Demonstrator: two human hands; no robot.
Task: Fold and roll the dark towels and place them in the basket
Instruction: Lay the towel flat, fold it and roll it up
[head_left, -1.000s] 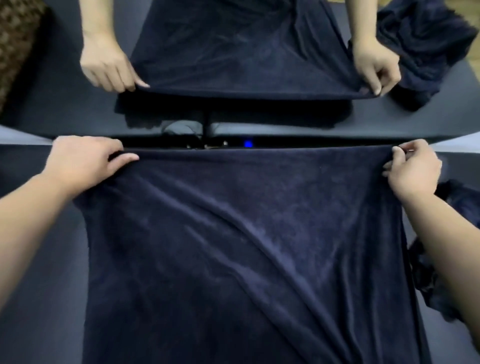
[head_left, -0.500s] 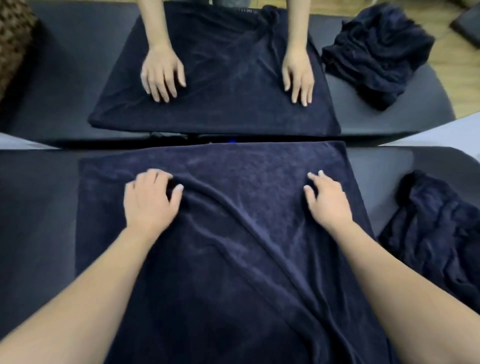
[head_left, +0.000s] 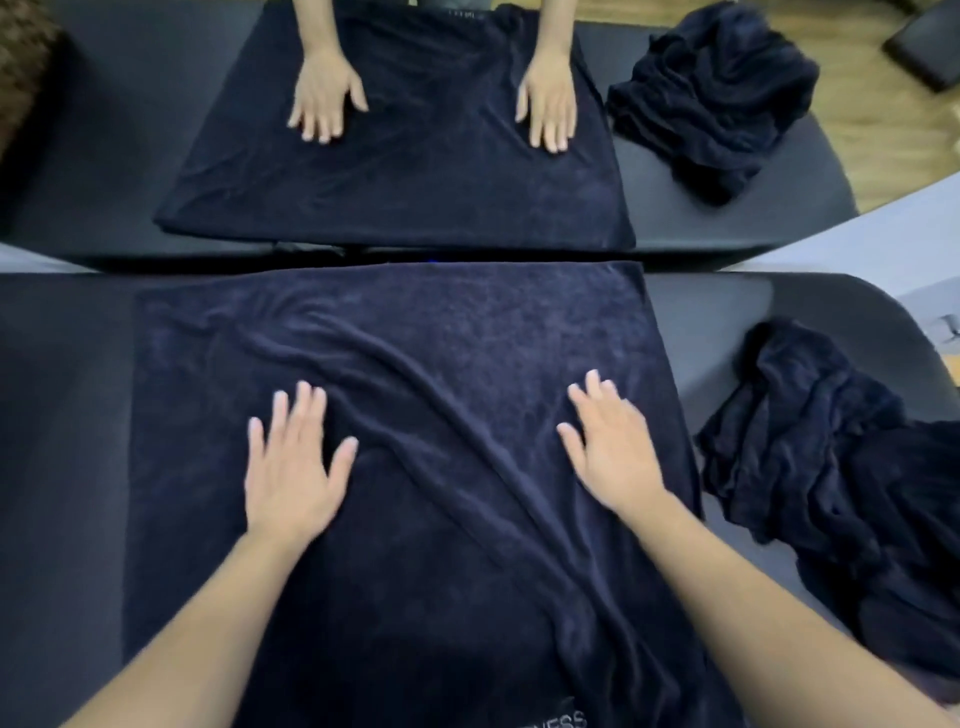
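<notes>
The dark towel (head_left: 467, 415) lies spread flat on the dark table (head_left: 62, 415), its far edge running along the table's far edge. A long diagonal ridge of wrinkles crosses it from upper left to lower right. White lettering (head_left: 550, 721), only partly legible, shows at the towel's near edge.

The left hand (head_left: 291, 467) rests palm down on the towel, left of the ridge, fingers straight and spread, gripping nothing. The right hand (head_left: 608, 447) lies flat on the towel to the right of the ridge, fingers extended and slightly blurred, also gripping nothing.

A crumpled pile of dark towels (head_left: 831, 478) sits on the table just beside the spread towel's right edge.

The upper half of the view shows what appears to be a mirror reflection: 2 reflected hands (head_left: 324, 98) pressed flat on a reflected towel (head_left: 405, 171), with a reflected crumpled pile (head_left: 711, 93) to its right. A woven brown object (head_left: 21, 67) is partly visible at the upper left corner; whether it is the basket cannot be told. Wooden floor (head_left: 878, 130) shows at the upper right.
</notes>
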